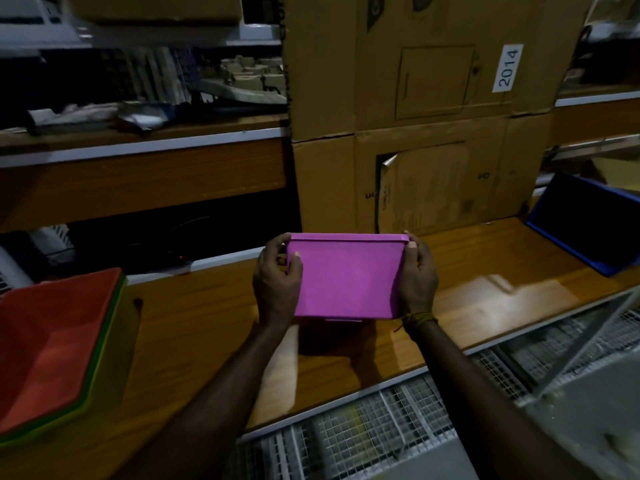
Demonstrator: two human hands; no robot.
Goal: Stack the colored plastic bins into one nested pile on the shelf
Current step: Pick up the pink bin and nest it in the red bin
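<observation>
Two stacked cardboard boxes (415, 116), matte brown and creased, fill the view from 12 to 1 o'clock and wall off the back of the wooden shelf (207, 323), whose smooth varnished board with a white front edge carries everything here. At 8 o'clock stands the nested pile (59, 344): an orange-red bin sits inside a green one, their rims layered, evidently the stack this job is building. At 3 o'clock a dark blue bin (585, 220) leans tilted on the shelf, well apart from the pile. At the centre a magenta bin (346, 275), smooth rigid plastic with a lipped rim and tapered walls, is held above the shelf with its outer wall facing the camera, probably lifted so it can travel to the pile. The left hand (277, 285) grips its left end, fingers curled round the rim, and the right hand (417, 275) grips the right end likewise; a thread band circles the right wrist.
</observation>
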